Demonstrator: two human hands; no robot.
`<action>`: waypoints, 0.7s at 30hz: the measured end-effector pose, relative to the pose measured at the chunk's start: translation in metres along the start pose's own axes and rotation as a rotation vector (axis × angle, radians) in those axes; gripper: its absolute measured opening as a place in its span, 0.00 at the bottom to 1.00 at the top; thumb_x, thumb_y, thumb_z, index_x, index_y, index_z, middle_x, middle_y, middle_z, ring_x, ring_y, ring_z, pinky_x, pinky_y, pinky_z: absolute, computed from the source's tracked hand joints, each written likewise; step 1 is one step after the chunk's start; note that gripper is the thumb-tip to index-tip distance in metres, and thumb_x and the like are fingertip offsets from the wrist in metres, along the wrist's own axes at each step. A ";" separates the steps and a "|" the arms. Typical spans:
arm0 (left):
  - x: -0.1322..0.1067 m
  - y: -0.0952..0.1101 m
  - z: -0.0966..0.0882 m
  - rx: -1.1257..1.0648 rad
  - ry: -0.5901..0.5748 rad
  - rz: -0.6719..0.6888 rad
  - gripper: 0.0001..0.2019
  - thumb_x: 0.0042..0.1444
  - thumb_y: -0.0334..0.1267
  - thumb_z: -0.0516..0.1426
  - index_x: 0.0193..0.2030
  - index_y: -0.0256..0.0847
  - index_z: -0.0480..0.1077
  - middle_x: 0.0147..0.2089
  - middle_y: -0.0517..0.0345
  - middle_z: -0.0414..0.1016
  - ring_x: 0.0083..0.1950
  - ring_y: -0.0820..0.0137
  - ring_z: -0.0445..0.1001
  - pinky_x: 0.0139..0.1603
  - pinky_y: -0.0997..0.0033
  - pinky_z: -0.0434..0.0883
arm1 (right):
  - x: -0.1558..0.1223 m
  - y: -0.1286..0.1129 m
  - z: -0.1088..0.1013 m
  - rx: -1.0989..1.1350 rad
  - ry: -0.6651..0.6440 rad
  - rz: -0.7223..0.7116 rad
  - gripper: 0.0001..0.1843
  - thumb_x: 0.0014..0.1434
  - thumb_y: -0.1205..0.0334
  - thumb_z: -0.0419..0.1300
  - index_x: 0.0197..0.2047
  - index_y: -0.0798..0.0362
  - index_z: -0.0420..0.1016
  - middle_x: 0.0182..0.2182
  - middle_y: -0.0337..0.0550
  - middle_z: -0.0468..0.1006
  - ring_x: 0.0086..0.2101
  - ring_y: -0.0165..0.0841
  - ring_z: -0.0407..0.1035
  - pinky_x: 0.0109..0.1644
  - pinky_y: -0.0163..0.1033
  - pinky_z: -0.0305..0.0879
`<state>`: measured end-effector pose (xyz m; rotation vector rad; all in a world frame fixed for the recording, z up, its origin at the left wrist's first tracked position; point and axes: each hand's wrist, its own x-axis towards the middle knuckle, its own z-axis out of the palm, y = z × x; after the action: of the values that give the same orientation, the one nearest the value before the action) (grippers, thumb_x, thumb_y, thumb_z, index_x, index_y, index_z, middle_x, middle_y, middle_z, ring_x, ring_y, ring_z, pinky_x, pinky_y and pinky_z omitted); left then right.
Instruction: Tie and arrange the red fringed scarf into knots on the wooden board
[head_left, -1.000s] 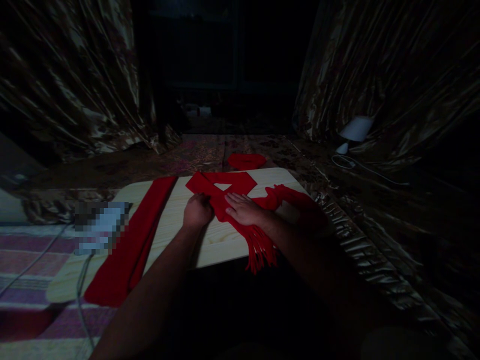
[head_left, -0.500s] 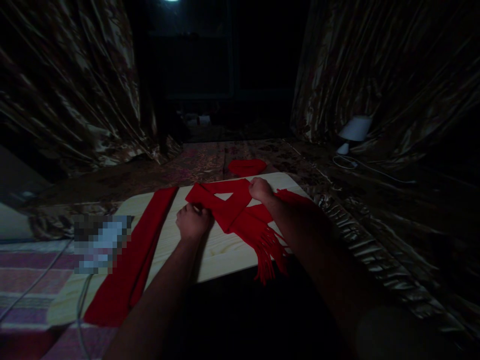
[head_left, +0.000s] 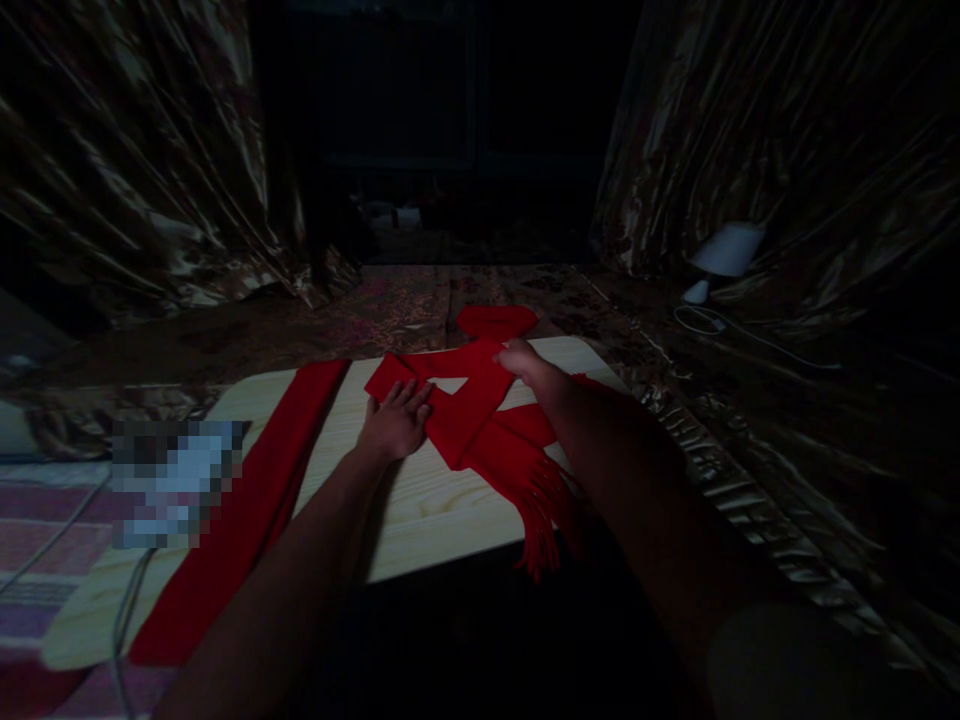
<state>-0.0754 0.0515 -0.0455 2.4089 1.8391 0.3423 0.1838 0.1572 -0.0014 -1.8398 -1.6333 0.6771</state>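
Note:
A red scarf [head_left: 457,425] with a fringed end lies folded across itself on a pale wooden board [head_left: 420,520], leaving a small gap of bare wood inside the folds. My left hand [head_left: 397,418] rests flat on the scarf's left fold, fingers spread. At the far edge of the board, my right hand [head_left: 521,360] pinches the upper part of the scarf. The fringe hangs over the board's near edge. Part of the scarf at the right is hidden behind my right forearm.
A long folded red cloth [head_left: 247,515] lies along the board's left side. Beyond the board is another red folded piece [head_left: 496,321]. A blurred-out object [head_left: 176,485] and a cable sit at the left. A white lamp [head_left: 727,250] stands back right, between dark curtains.
My left hand has opened from a curled grip and now lies flat on the fold. My right hand still grips the scarf, whose upper strip now reaches farther back. The view has shifted slightly.

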 end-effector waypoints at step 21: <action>-0.009 0.005 -0.002 0.024 0.040 0.009 0.29 0.68 0.48 0.42 0.74 0.48 0.55 0.76 0.49 0.52 0.76 0.50 0.49 0.68 0.34 0.51 | 0.001 0.013 0.002 -0.335 0.109 -0.075 0.21 0.56 0.67 0.63 0.54 0.58 0.76 0.51 0.57 0.78 0.51 0.43 0.72 0.55 0.42 0.65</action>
<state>-0.0739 0.0414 -0.0435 2.4449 1.8594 0.3744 0.1920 0.1577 -0.0121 -1.9928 -1.8171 0.2765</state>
